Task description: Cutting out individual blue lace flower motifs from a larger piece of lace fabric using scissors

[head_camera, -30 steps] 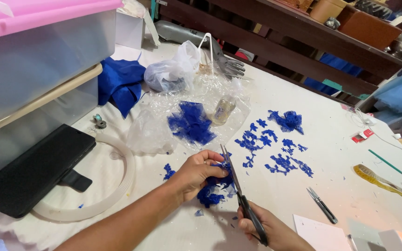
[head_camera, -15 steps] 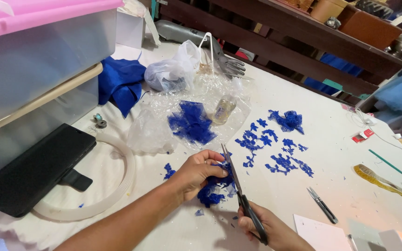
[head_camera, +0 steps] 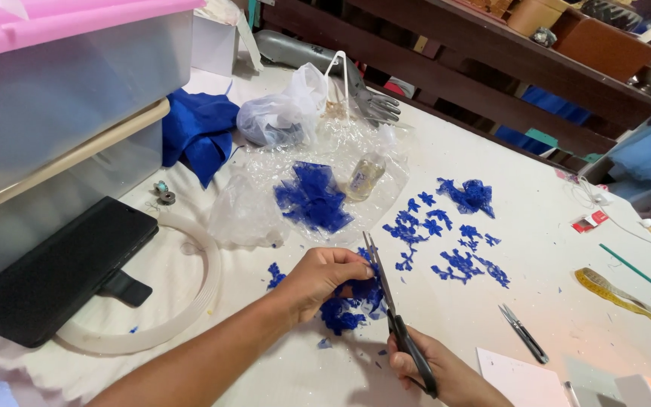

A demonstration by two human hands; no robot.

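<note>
The right hand (head_camera: 435, 369) is partly cut off by the near edge, its fingers closed through the handles of one pair of scissors (head_camera: 395, 315); how far the blades part is hard to tell. The left hand (head_camera: 324, 277) pinches one blue lace piece (head_camera: 352, 301) at near centre, covering part of it. Cut blue bits (head_camera: 446, 241) lie right, too many to count. One snips (head_camera: 523, 332) lies far right.

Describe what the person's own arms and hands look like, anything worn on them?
Both are bare. The left hand and its forearm show no sleeve, glove, watch or ring. The right hand is also ungloved, with no visible jewellery; its arm is cut off by the frame edge, so a sleeve cannot be judged.
</note>
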